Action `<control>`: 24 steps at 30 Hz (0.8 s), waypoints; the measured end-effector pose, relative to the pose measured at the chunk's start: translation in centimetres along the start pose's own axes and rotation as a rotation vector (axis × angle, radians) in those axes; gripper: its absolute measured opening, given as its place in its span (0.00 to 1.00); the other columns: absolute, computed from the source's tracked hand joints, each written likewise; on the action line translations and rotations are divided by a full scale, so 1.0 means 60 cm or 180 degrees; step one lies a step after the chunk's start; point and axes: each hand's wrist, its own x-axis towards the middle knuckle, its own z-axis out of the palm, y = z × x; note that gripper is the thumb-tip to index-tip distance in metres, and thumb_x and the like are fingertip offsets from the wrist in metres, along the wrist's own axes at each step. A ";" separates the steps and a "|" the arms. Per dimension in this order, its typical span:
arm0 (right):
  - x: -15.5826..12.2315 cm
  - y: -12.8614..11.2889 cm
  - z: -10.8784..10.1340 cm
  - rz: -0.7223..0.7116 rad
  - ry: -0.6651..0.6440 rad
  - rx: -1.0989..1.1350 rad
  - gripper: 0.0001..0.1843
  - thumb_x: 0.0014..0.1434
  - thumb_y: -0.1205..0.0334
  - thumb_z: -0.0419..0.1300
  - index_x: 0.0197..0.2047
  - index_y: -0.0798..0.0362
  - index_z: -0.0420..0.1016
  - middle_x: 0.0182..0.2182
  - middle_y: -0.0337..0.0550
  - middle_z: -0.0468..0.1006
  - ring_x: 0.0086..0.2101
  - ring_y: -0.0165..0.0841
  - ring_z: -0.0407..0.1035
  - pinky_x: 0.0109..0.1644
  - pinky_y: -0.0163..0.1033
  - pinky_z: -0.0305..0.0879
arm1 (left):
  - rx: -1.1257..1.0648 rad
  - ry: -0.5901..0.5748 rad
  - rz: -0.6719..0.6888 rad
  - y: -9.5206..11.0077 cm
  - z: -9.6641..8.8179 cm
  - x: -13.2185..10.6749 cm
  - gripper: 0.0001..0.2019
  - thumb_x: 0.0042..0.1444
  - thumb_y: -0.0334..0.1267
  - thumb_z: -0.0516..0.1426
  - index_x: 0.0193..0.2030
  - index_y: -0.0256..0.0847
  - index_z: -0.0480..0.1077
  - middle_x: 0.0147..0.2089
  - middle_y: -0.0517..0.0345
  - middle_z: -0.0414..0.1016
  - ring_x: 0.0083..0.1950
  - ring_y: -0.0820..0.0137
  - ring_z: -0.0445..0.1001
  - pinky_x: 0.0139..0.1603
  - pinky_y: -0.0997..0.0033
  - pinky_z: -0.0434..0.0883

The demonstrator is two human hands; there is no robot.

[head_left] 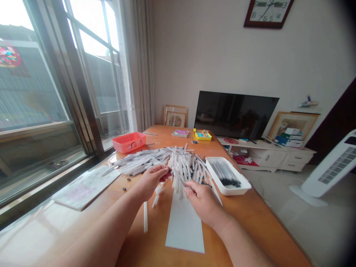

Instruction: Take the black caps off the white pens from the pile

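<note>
My left hand (154, 180) is closed in a pinch, and a small black piece (169, 169) shows at its fingertips; its exact kind is too small to tell. My right hand (198, 196) has thumb and fingers closed on a thin, pale pen tube (182, 182) that points toward the left hand. Both hands are over the near side of a big heap of whitish pen barrels (178, 163). To the left lie pens with dark ends (139, 159). A white sheet of paper (185, 226) lies beneath the right hand's side.
A white tray (241, 188) with black-tipped pens stands at the right. Further back are a pink-red basket (129, 144) and a yellow box (203, 136). A notebook (86, 189) lies left, near small black pieces (124, 189). One loose tube (145, 217) lies in front.
</note>
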 end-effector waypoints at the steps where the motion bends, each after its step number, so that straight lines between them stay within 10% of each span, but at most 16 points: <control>1: -0.001 -0.001 -0.001 -0.0016 -0.0034 -0.0033 0.13 0.65 0.54 0.52 0.41 0.47 0.78 0.24 0.38 0.73 0.26 0.34 0.65 0.31 0.35 0.57 | -0.0182 -0.0017 -0.0039 0.001 0.000 -0.002 0.14 0.56 0.46 0.61 0.40 0.35 0.74 0.35 0.53 0.75 0.35 0.71 0.69 0.39 0.70 0.65; 24: -0.004 -0.002 -0.001 0.0069 -0.0296 -0.0213 0.15 0.66 0.53 0.51 0.42 0.46 0.78 0.23 0.37 0.71 0.26 0.33 0.64 0.29 0.34 0.52 | -0.0337 -0.0205 -0.0029 0.005 0.015 -0.009 0.13 0.57 0.45 0.62 0.37 0.36 0.75 0.31 0.57 0.70 0.33 0.73 0.66 0.38 0.72 0.61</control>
